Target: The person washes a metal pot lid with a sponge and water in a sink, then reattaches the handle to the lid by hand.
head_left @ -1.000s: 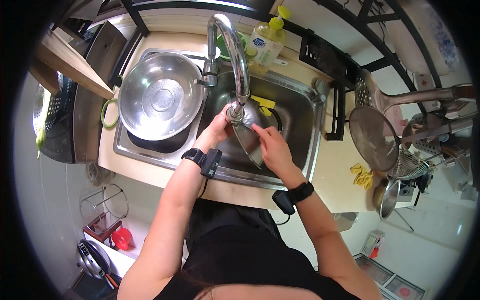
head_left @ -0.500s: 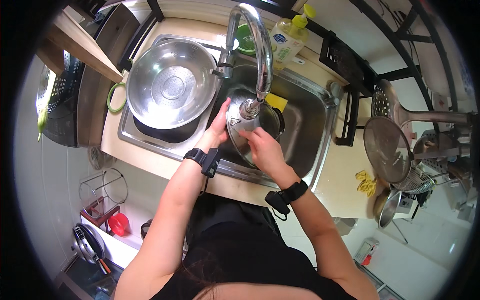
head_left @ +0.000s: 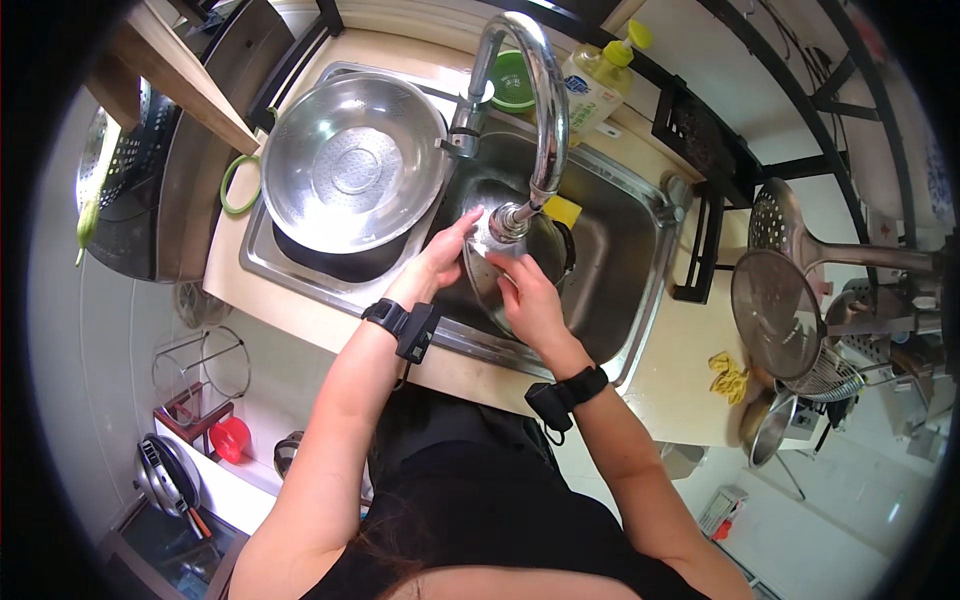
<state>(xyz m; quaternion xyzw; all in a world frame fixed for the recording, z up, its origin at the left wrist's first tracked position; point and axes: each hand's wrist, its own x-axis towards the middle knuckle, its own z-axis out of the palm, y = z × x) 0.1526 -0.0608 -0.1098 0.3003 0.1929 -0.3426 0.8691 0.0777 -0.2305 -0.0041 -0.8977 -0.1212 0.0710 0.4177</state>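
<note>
My left hand (head_left: 432, 268) and right hand (head_left: 527, 300) both grip a round metal lid (head_left: 500, 275) under the faucet (head_left: 530, 120) spout, low in the sink (head_left: 620, 250); fingers (head_left: 462, 226) curl on its rim. I judge the wet lid could slip and clatter into the basin, since the grip is only at the edges. Beyond my fingers stands a yellow-capped soap bottle (head_left: 595, 80) with a blue label; left of them sits a steel colander (head_left: 350, 160).
</note>
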